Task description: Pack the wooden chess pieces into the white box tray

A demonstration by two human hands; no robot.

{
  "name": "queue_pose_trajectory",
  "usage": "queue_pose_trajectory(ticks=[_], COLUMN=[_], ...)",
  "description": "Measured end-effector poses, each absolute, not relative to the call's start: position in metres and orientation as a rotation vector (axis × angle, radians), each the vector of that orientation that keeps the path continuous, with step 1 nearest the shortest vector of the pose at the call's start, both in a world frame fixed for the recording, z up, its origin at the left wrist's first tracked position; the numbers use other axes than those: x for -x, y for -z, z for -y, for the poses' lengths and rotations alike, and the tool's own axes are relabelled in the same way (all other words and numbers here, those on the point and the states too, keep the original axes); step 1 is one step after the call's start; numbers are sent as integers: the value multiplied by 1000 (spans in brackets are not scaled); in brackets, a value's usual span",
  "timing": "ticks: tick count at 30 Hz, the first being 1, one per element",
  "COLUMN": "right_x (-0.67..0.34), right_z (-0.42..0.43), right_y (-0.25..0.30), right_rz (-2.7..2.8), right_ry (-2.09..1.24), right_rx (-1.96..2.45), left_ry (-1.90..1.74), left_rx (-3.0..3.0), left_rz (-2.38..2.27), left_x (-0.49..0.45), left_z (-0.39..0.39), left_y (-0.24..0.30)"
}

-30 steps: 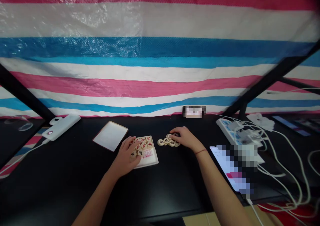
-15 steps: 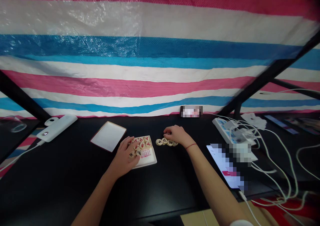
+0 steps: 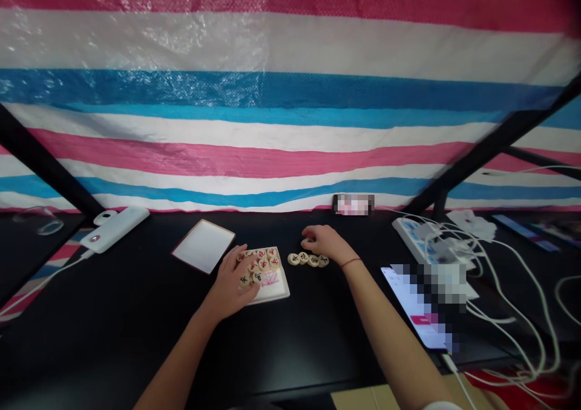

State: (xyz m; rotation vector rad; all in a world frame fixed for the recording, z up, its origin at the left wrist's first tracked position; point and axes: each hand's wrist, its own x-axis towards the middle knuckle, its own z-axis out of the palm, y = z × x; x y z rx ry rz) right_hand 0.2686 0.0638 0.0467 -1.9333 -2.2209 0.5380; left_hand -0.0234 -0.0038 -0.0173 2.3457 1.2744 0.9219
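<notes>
My left hand (image 3: 230, 286) lies over the left side of a shallow white box (image 3: 282, 289), its fingers spread and touching the box and the pieces. Inside are round Chinese chess pieces (image 3: 263, 263), several with red characters, plus black-marked ones by my thumb. A pink and red design shows on the bare part of the box floor. To the right, a short row of black-marked chess pieces (image 3: 308, 259) lies on the black table. Just behind this row hovers my right hand (image 3: 325, 242), fingers curved and a gap showing between thumb and forefinger; nothing is visible in it.
The box's lid (image 3: 204, 245) lies behind my left hand. A white power bank (image 3: 121, 228) with a cable is at the left. A phone (image 3: 354, 204) leans at the back. Right of my arm are a tablet-like screen (image 3: 420, 313), a power strip (image 3: 411, 239) and tangled white cables.
My right hand has lifted slightly back from the row of pieces, which now shows fully. My left hand stays on the box. The whole view has shifted a little.
</notes>
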Motion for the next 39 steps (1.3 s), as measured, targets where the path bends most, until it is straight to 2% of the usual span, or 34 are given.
queue_pose_trajectory(ticks=[5, 11, 23, 32, 35, 39], right_x=[-239, -193, -197, -214, -213, -209], right_z=[-38, -18, -15, -17, -13, -3], right_y=[-51, -36, -25, -19, -20, -24], right_rz=[1672, 1498, 1382, 1282, 1383, 1718], right_ry=[-1197, -1403, -1413, -1286, -1263, -1076], right_rx=[1308, 1154, 1147, 1188, 1219, 1202], left_ry=[-1021, -1071, -1067, -790, -790, -794], left_rx=[-2336, -2348, -2249, -2560, -2587, -2602], left_rz=[-1224, -1165, -1150, -1192, -1244, -1320], left_x=[17, -4, -11, -12, -12, -8], left_z=[4, 1, 3, 11, 12, 11], left_y=[-8, -14, -6, -6, -4, -3])
